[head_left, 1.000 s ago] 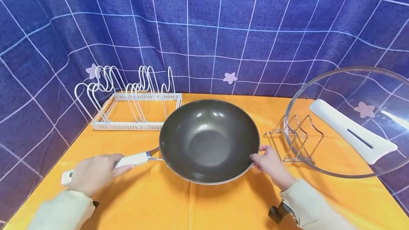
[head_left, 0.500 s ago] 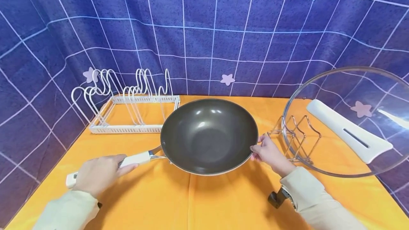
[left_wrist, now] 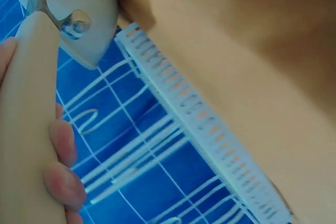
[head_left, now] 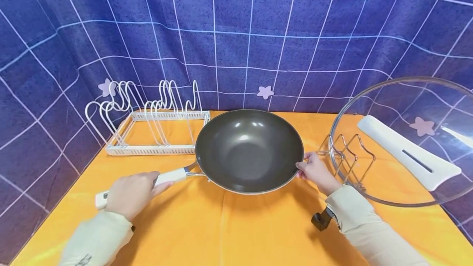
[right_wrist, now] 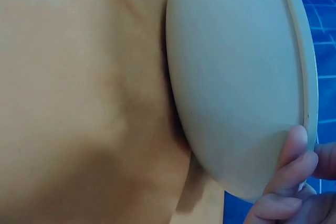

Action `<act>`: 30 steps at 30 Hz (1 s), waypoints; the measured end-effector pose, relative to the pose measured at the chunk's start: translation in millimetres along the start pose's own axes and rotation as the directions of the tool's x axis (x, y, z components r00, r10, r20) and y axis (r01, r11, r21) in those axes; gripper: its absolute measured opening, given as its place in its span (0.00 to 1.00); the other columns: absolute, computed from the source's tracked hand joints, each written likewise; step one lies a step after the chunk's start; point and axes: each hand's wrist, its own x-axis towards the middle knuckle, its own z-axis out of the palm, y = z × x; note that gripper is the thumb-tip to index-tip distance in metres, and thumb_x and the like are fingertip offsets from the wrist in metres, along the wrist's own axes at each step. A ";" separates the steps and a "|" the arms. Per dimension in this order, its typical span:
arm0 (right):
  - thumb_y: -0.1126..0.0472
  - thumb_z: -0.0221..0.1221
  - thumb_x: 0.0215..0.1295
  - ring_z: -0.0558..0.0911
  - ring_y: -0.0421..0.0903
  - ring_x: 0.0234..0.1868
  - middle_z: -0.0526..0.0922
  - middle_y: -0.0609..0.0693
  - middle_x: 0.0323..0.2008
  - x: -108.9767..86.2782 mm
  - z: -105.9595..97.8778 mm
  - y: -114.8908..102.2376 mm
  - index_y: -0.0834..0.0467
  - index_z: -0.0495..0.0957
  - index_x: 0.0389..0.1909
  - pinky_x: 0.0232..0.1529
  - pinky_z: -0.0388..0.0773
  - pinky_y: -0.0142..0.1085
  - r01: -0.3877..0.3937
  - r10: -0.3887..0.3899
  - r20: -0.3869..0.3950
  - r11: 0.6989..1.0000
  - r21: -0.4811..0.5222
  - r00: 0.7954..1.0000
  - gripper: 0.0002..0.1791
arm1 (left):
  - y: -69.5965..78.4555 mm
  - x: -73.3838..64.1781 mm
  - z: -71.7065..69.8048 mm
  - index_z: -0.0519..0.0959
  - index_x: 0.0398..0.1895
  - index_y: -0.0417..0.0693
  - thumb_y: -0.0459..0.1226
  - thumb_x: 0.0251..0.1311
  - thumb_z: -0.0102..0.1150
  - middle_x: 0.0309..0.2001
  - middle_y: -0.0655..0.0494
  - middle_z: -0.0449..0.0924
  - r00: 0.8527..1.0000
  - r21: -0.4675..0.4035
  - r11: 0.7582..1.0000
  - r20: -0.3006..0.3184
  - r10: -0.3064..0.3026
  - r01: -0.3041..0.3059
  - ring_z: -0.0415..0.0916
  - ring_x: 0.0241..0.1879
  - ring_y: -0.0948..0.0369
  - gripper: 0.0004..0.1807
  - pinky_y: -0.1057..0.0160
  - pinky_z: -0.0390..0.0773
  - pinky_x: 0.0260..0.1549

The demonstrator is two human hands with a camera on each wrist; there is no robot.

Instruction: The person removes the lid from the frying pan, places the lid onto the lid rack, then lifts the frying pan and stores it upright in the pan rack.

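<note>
Head view: right fingers (head_left: 304, 168) pinch the wok (head_left: 249, 153), orange cloth (head_left: 236, 227) before its rim (head_left: 251, 193).

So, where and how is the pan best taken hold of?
Probably by the white handle, from the person's left, fingers wrapped round: it is long and points that way. The pan's wide bowl suggests the right hand pinching the opposite rim too.

The desk (head_left: 258, 233) carries an orange covering, spans the lower part of the head view and shows a faint crease at bottom centre. Standing directly on it: a white hooped rack (head_left: 151, 150), centre left; a metal wire rack (head_left: 349, 151), centre right.
</note>
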 end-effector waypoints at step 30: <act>0.70 0.44 0.63 0.69 0.39 0.16 0.72 0.48 0.15 66.0 -10.5 -17.5 0.76 0.60 0.50 0.18 0.63 0.29 -0.010 -0.022 -0.125 0.969 -0.247 0.992 0.17 | 14.8 25.0 22.8 0.65 0.13 0.48 0.51 0.49 0.68 0.09 0.59 0.56 0.992 0.017 0.993 -0.045 -0.120 0.121 0.57 0.07 0.59 0.25 0.59 0.57 0.05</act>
